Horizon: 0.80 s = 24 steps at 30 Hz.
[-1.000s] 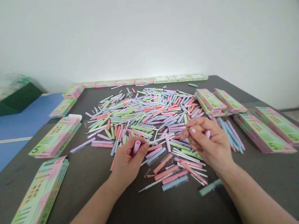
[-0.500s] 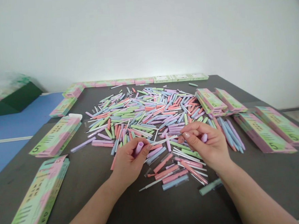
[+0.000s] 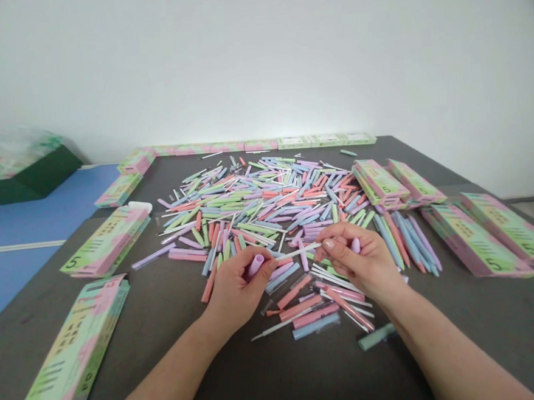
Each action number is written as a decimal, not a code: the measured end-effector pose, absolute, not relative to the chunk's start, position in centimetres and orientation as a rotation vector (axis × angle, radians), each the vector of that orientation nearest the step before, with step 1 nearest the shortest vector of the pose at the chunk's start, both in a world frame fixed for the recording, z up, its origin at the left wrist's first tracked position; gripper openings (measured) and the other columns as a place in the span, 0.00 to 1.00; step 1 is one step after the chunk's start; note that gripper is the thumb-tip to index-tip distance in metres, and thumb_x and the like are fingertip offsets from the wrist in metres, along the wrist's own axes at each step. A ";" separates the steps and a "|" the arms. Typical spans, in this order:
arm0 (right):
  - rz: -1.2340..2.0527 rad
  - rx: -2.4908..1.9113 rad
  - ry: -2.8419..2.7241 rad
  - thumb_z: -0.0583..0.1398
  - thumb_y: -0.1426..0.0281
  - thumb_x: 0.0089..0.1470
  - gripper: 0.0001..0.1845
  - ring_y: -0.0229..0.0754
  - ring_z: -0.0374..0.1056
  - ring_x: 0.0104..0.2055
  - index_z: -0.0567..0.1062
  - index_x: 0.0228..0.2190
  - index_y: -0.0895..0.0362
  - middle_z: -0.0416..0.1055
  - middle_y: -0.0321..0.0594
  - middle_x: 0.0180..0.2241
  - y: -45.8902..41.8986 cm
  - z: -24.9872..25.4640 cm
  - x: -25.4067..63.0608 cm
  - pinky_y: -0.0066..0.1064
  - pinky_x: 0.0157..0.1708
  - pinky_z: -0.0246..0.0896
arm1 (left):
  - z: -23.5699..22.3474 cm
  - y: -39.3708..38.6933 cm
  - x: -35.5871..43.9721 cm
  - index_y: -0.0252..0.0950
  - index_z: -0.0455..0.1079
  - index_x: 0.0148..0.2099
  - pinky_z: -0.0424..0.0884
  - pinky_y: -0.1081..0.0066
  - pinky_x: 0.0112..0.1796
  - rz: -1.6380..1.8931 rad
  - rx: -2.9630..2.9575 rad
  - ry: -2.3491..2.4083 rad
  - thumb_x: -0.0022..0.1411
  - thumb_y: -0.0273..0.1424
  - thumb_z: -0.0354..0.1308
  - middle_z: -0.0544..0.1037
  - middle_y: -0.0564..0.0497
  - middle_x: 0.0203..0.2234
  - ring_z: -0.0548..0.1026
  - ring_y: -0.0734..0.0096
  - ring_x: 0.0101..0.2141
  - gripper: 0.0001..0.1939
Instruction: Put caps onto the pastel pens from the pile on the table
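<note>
Head view: a white stick bridged the two hands, over the middle of the dark bench.
Left hand: closed around a purple tube, its hollow end facing up; the stick's left end reached these fingertips.
Right hand: thumb and forefinger pinched the stick's right end; a purple piece showed among the fingers.
Gap: the hands stood apart, near each other.
Pile: pastel tubes and white sticks lay mixed across the bench's middle.
Nearer edge: a blue tube lay beside pink ones, a dull green tube to their right.
Left edge: printed boxes lay in a line, one with its flap raised.
Right edge: more boxes, some stacked.
Far edge: a row of boxes ran along it.
Beyond the left edge: a dark green tray sat on a blue surface.
</note>
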State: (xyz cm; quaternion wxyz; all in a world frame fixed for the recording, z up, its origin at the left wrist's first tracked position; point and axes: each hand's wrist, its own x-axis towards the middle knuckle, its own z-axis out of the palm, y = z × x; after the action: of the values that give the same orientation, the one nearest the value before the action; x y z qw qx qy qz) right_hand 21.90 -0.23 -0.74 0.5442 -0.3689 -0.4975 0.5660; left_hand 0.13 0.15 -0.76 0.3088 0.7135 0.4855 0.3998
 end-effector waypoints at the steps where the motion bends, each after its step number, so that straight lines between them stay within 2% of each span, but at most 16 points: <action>1: 1.360 -0.877 -1.155 0.64 0.67 0.54 0.06 0.24 0.44 0.13 0.78 0.34 0.56 0.76 0.38 0.23 -0.2 -0.8 21.8 0.23 0.13 0.33 | -0.8 0.1 0.1 0.35 0.71 0.33 0.60 0.78 0.24 1.048 1.881 1.278 0.60 0.31 0.57 0.71 0.57 0.22 0.64 0.78 0.23 0.06; 5: 1.324 -0.906 -1.047 0.66 0.66 0.52 0.07 0.25 0.46 0.13 0.79 0.32 0.57 0.75 0.39 0.21 -0.2 -1.0 21.4 0.22 0.12 0.35 | -1.0 0.1 0.2 0.35 0.72 0.35 0.59 0.78 0.24 1.012 1.847 1.272 0.59 0.34 0.58 0.70 0.56 0.22 0.63 0.77 0.23 0.07; 10: 1.194 -0.889 -0.935 0.67 0.68 0.50 0.06 0.25 0.47 0.13 0.79 0.31 0.56 0.74 0.37 0.20 -0.1 -0.1 21.9 0.20 0.12 0.36 | -1.3 0.0 -0.1 0.37 0.67 0.49 0.61 0.77 0.27 0.930 1.822 1.148 0.61 0.36 0.58 0.72 0.56 0.29 0.65 0.77 0.25 0.15; 15: 1.150 -0.855 -0.965 0.66 0.69 0.51 0.04 0.24 0.46 0.13 0.79 0.31 0.56 0.73 0.37 0.20 -0.2 0.6 22.6 0.21 0.12 0.36 | -1.1 0.1 -0.2 0.37 0.69 0.48 0.62 0.74 0.31 0.898 1.948 1.122 0.67 0.33 0.51 0.72 0.53 0.30 0.67 0.75 0.29 0.11; 19: 1.167 -0.901 -1.052 0.66 0.68 0.52 0.04 0.25 0.46 0.13 0.79 0.32 0.56 0.74 0.38 0.20 -0.5 0.2 22.4 0.21 0.12 0.36 | -0.8 0.2 -0.1 0.35 0.69 0.49 0.62 0.73 0.34 0.869 2.032 1.056 0.68 0.31 0.50 0.73 0.51 0.34 0.69 0.73 0.32 0.12; 24: 1.117 -0.959 -1.179 0.65 0.68 0.53 0.04 0.25 0.47 0.14 0.79 0.33 0.55 0.75 0.37 0.21 -0.8 0.0 21.9 0.22 0.13 0.37 | -0.9 0.2 -0.1 0.38 0.69 0.51 0.63 0.72 0.35 0.800 2.117 1.038 0.69 0.31 0.49 0.73 0.51 0.34 0.70 0.73 0.33 0.12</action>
State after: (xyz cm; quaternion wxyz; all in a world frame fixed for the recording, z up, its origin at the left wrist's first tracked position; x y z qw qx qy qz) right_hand 21.94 -0.84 0.00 0.5873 -0.4116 -0.5059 0.4793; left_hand -0.14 0.16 -0.93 0.3200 0.8056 0.3948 0.3045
